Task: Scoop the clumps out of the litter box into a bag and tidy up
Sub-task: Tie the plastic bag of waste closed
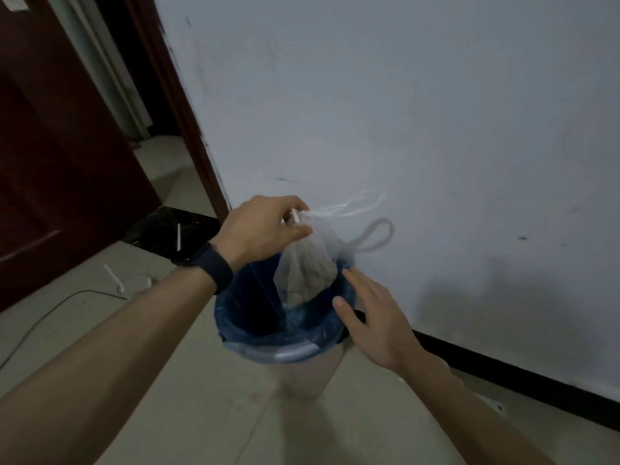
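A thin clear plastic bag (pixel 310 265) with brownish-grey litter clumps in its bottom hangs over the mouth of a waste bin. My left hand (pixel 265 229), with a dark watch on its wrist, pinches the bag's gathered top, and the loose white handles trail to the right. The bag's lower end dips just inside the bin's blue liner (pixel 248 317). My right hand (pixel 372 317) is flat with fingers spread, over the bin's right rim, just below and right of the bag. The litter box is not in view.
The pale bin (pixel 308 374) stands on a beige tiled floor against a white wall (pixel 402 112) with a black skirting board. A dark red door (pixel 50 146) and doorway lie at the left. A thin cable and small white items lie on the floor left of the bin.
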Motion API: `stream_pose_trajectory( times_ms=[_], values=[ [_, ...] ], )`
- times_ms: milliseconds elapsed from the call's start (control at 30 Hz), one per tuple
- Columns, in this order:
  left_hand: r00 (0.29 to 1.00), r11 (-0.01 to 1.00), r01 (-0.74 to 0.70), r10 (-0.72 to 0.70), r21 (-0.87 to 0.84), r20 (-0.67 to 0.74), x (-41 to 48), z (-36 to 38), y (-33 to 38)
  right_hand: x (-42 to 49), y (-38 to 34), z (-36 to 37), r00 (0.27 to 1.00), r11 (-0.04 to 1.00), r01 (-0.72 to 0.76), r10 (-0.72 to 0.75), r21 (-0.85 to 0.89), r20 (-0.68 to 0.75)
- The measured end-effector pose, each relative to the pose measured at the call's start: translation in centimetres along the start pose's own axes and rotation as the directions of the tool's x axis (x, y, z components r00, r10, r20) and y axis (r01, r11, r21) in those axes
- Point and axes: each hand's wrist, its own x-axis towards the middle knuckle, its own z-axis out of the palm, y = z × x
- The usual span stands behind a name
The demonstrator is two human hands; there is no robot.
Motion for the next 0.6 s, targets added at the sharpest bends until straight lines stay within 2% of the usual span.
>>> stream_pose_trajectory(
  times_ms=[100, 167, 233, 400, 600],
  values=[
    [0.998, 0.991, 0.024, -0.032, 0.131, 0.056, -0.4, 2.1, -2.9, 2.0, 0.6, 2.7, 0.995, 0.933, 0.057, -0.022, -0.356, 0.101],
    [0.996, 0.982, 0.041, -0.054, 0.185, 0.065, -1.0, 4.9, -4.5, 2.7, 0.9, 4.4, 0.993, 0.868, 0.087, -0.036, -0.49, 0.113],
    [0.992, 0.981, 0.074, -0.09, 0.178, 0.085, -1.5, 7.9, -6.0, 3.2, 0.9, 5.5, 0.993, 0.844, 0.095, -0.04, -0.528, 0.115],
    [0.964, 0.983, 0.077, -0.116, 0.166, 0.24, -2.0, 13.7, -8.8, 3.4, 0.9, 6.2, 0.975, 0.808, 0.035, 0.1, -0.588, 0.196],
    [0.962, 0.978, 0.02, -0.076, 0.21, 0.261, -2.2, 16.2, -9.0, 3.3, 0.2, 6.2, 0.964, 0.812, -0.03, 0.178, -0.582, 0.199]
  ],
)
